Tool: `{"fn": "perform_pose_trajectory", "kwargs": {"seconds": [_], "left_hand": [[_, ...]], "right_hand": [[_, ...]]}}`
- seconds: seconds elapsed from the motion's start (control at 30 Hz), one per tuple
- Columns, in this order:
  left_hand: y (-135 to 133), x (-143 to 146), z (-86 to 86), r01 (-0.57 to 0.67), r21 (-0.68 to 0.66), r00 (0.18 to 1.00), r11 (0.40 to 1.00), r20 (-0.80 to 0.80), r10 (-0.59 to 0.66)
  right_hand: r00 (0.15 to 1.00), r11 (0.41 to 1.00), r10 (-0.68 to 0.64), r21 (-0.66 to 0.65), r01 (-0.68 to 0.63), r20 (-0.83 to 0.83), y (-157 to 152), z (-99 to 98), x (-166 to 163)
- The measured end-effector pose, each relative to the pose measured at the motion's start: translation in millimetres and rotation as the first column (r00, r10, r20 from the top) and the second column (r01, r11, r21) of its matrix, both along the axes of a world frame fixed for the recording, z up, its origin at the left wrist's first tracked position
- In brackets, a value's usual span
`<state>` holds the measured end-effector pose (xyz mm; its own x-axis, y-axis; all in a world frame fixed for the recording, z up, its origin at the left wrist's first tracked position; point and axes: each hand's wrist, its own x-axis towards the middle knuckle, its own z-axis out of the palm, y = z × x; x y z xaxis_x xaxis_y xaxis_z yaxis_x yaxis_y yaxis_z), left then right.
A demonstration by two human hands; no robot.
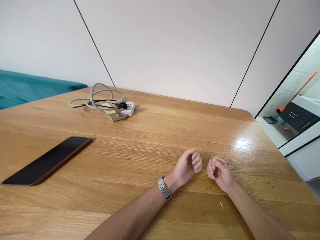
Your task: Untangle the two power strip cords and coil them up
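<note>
My left hand (188, 167) rests over the wooden table (140, 160) with its fingers curled in loosely towards the palm; nothing shows in it. A silver metal watch (164, 187) circles that wrist. Facing it across a small gap, my right hand (221, 173) is curled into a loose fist too, thumb bent over the fingers, with no object visible. The two hands do not touch. A tiny thin white sliver (221, 204) lies on the tabletop near my right wrist.
A dark tablet-like slab (47, 162) lies at the left. Further back, coiled grey and black cables (100, 100) rest by a white power strip (128, 109). Behind are a white panelled wall (175, 46) and teal fabric (37, 86). An orange-handled broom (300, 90) shows through the doorway.
</note>
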<state>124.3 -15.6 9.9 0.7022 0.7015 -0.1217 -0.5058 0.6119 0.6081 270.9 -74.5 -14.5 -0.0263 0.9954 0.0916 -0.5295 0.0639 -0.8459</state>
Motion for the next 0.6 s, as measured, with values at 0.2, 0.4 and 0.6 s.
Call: {"fn": "perform_pose_trajectory", "kwargs": {"seconds": [0.2,0.4,0.6], "left_hand": [[0.9,-1.5,-0.5,0.018,-0.022,1.000,1.000,0.025,-0.017],[3.1,-1.7,-3.1,0.017,-0.025,0.999,1.000,0.043,-0.016],[3.3,-2.7,-2.8,0.005,-0.039,0.999,0.999,0.032,-0.003]], "right_hand": [[0.998,1.000,0.004,0.003,-0.004,0.065,-1.3,-0.8,-2.0],[1.000,0.998,0.023,-0.051,-0.023,-0.013,-1.3,0.6,-2.4],[0.971,0.993,0.047,-0.096,-0.072,-0.236,2.3,-0.3,5.6]]}}
